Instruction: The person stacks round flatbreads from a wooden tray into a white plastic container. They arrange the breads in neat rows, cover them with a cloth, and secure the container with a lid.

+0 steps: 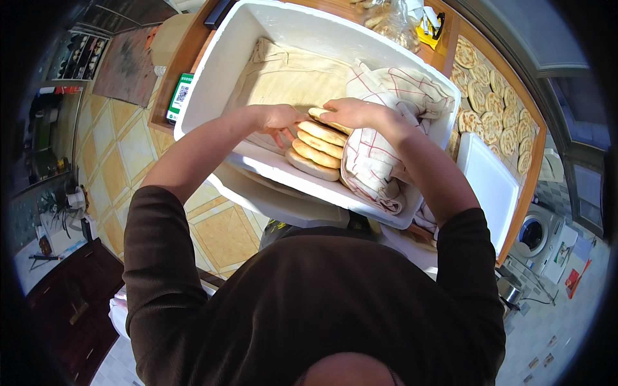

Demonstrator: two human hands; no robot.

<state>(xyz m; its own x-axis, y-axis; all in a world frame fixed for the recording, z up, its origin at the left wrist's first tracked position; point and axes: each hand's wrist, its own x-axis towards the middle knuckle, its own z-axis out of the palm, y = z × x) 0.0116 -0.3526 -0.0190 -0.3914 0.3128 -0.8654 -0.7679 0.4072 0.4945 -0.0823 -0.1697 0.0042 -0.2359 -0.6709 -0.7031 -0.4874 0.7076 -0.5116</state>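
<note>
Inside a white foam box point(193, 91) stand several round flatbreads point(316, 150), leaning on one another in a row. My right hand point(350, 113) has its fingers on the topmost flatbread point(330, 120) of the row. To the left of it, my left hand point(282, 120) touches the same end of the row with its fingertips, its other fingers apart and pointing down; whether it grips a bread is unclear. A white cloth with red checks point(372, 159) lies bunched against the right side of the breads. Beige cloth point(299, 77) lines the bottom of the box.
More flatbreads point(492, 113) lie spread on the wooden table at the right, beside a white foam lid point(490, 183). Beyond the box are a clear plastic bag of breads point(396, 29) and a yellow item point(429, 34). A green sign with a printed code point(179, 96) stands at its left.
</note>
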